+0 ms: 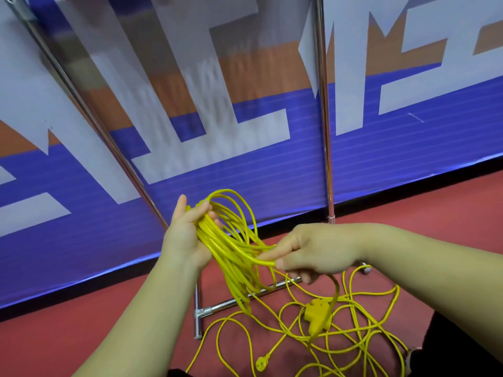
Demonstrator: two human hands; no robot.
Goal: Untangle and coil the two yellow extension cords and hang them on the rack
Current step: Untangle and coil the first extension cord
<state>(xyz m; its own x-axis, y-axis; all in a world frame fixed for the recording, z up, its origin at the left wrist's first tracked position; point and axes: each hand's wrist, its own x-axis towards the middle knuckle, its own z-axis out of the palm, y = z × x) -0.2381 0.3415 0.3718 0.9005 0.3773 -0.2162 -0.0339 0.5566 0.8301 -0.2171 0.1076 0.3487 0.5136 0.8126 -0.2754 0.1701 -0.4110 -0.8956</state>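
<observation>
My left hand [187, 232] grips a coil of yellow extension cord [231, 240], its several loops hanging down from my palm. My right hand [307, 254] pinches a strand of that same cord just right of the coil. From that hand the strand drops to a yellow multi-socket block [317, 315] hanging just above the floor. Loose yellow cord [362, 336] lies tangled on the red floor below, with a yellow plug [261, 363] at its front. The chrome rack [324, 131] rises behind my hands; its base bar [226, 304] runs along the floor under the coil.
A blue, white and orange banner wall [272, 164] stands right behind the rack. A slanted chrome pole [89, 118] runs down from the upper left. Red floor [81, 336] spreads to the left. Dark clothing [462, 349] shows at the lower right.
</observation>
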